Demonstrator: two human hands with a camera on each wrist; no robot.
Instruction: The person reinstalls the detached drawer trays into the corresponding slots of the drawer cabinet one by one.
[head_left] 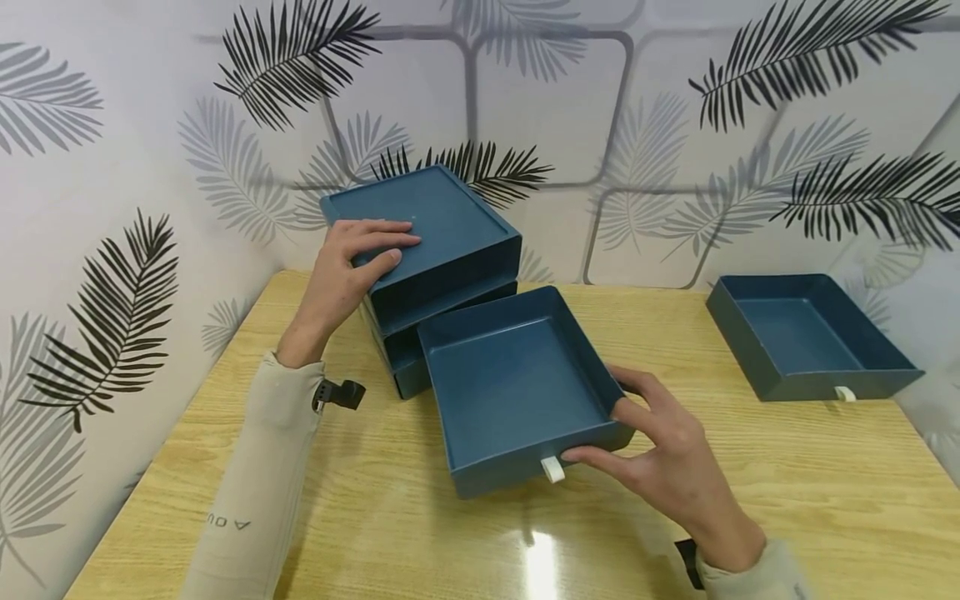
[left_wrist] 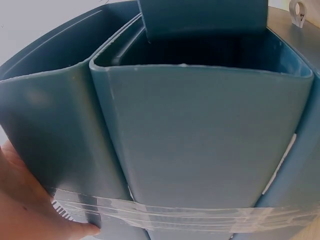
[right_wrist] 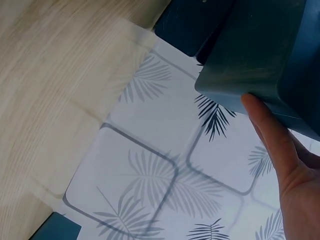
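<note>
A blue drawer cabinet (head_left: 420, 225) of stacked casings stands tilted at an angle on the table. My left hand (head_left: 352, 262) rests on its top at the left edge, fingers lying fairly straight across the surface. My right hand (head_left: 667, 450) grips the front right corner of a blue drawer (head_left: 517, 392), thumb at the front by its white tab (head_left: 552, 469). That drawer's back overlaps the cabinet's front, turned askew to it. In the left wrist view, a drawer panel (left_wrist: 205, 20) rises from the middle casing (left_wrist: 200, 135). Clear tape (left_wrist: 175, 215) runs around the casings.
A second blue drawer (head_left: 802, 333) with a white tab lies on the table at the far right. The wooden table (head_left: 360, 525) meets a leaf-patterned wall (head_left: 540, 108) behind the cabinet. A white loop tab (left_wrist: 298, 12) shows beside the casings in the left wrist view.
</note>
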